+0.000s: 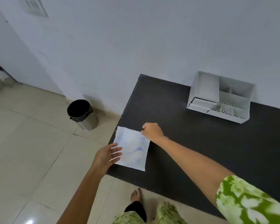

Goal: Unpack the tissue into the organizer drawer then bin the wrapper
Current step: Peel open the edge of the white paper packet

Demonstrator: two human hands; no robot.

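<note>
The tissue pack point(132, 148) lies flat at the near left corner of the counter point(200, 143), its left side right along the counter's left edge and perhaps a little over it. My right hand point(152, 130) is closed in a loose fist at the pack's far right corner, and I seem to be pinching the wrapper's seam there between thumb and finger, though my knuckles hide the contact itself. My left hand point(109, 155) is open, fingers spread, with the fingertips at the pack's left edge; I can't tell whether they press on it or only hover. I judge this pack to be light and soft: a thin printed film around a stack of loose tissue, so it will sag if I lift it by one corner and slide easily on the dark, smooth top. The film looks slick, so the better hold is at the crimped end, where there is a flap to pinch, with my other palm flat on the body to keep it from skating off the edge. Once open, the tissue will be limp and tear-prone, best lifted as a whole stack from underneath. The white organizer point(220, 97) stands against the wall at the far side of the counter, well apart from the pack, its small drawer point(200, 104) at the lower left front. The bin point(82, 113) waits on the floor beyond the counter's left edge.
</note>
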